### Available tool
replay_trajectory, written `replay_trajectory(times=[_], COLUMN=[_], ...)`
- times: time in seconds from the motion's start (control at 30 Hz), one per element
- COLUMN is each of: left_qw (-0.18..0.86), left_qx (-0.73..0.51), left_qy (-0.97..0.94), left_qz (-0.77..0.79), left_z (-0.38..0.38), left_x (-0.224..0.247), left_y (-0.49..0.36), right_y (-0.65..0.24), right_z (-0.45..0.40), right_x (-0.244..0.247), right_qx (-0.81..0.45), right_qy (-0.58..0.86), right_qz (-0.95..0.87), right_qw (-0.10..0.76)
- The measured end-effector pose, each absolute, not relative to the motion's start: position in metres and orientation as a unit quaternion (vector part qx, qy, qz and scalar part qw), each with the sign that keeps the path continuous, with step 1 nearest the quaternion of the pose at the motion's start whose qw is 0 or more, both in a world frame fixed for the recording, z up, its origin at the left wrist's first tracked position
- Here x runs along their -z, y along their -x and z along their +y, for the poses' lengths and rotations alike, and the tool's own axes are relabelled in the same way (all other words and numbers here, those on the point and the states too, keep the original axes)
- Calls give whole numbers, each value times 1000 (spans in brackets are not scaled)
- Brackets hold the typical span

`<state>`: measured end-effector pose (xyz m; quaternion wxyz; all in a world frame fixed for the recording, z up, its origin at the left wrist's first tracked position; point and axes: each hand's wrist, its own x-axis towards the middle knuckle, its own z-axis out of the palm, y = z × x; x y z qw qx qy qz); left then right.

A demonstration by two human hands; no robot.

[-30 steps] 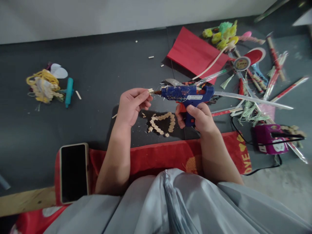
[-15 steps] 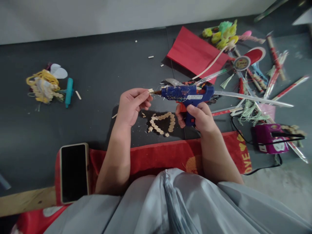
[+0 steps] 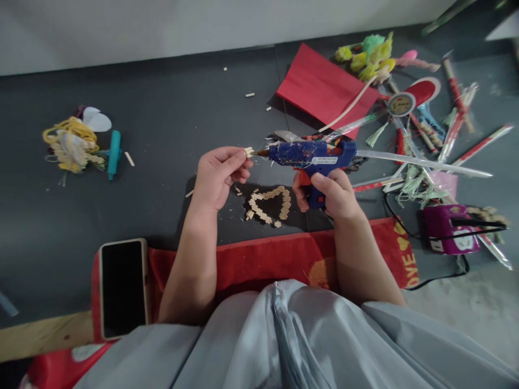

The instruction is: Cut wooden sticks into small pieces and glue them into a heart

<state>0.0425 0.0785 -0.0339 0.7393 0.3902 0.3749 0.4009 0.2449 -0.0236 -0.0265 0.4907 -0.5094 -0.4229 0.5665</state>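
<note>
My right hand (image 3: 328, 194) is wrapped round the handle of a blue hot glue gun (image 3: 302, 154), whose nozzle points left. A long clear glue stick (image 3: 421, 162) sticks out of its back end. Between thumb and fingers, my left hand (image 3: 223, 175) pinches a small cluster of pale wooden stick pieces (image 3: 248, 152), right at the nozzle tip; whether they touch I cannot tell. Below the gun, a heart-like outline of glued pale stick pieces (image 3: 286, 205) lies on the dark table, with a few loose bits beside it.
Red paper (image 3: 320, 81), pipe-cleaner flowers (image 3: 377, 54) and wrapped sticks lie at the right. A purple box (image 3: 450, 229) with a black cable stands near the right edge. A phone (image 3: 124, 289) rests on a red cloth (image 3: 259, 259). Yellow cord (image 3: 75, 135) and a teal tube (image 3: 114, 155) lie left.
The stick cluster in my left hand has shifted very slightly left, leaving a little more of the nozzle tip in view. The glue gun stays almost in place.
</note>
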Motion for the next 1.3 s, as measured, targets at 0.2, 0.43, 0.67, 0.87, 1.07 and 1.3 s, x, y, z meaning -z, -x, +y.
replay_trajectory(times=[0.2, 0.43, 0.67, 0.87, 1.07, 1.3], left_qw=[727, 739, 733, 728, 732, 739], left_qx=[-395, -402, -396, -393, -393, -394], left_qy=[-401, -392, -400, -409, -395, -388], left_qz=[393, 373, 382, 384, 391, 386], left_z=[79, 78, 79, 79, 78, 79], left_x=[34, 33, 35, 36, 34, 31], left_y=[-43, -44, -43, -43, -44, -43], right_y=[-246, -246, -246, -246, -247, -251], right_z=[-24, -23, -25, -25, -24, -25], right_x=[26, 25, 26, 28, 27, 23], right_qx=[-570, -575, -573, -578, -575, -534], right_qy=[499, 498, 510, 489, 498, 538], right_qz=[-426, -430, -426, -432, -419, -414], right_qw=[494, 485, 480, 489, 496, 504])
